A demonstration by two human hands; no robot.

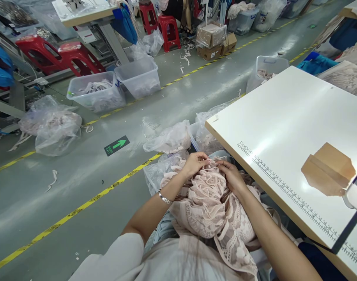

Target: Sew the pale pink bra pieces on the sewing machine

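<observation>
Apparently working along the gathered upper edge of a lace bundle (209, 195), pinching it with fingertips of the left hand (195, 163), closed on cloth, and of the right hand (232, 175) just beside, likewise closed on it. Pale pink, heaped over the lap (164, 230), between the forearms. Step judged as handling and sorting out that edge by touch; probably calling next for a steady pinch on one side, a small regrip on the other, without snagging the folds. Farther out: at right, a white desk (278, 113) with printed ruler marks (283, 184) and a brown patch (327, 169); ahead, plastic bags (172, 137); beyond, on grey floor (87, 183), a green arrow sign (117, 145); well apart, red stools (169, 24).
</observation>
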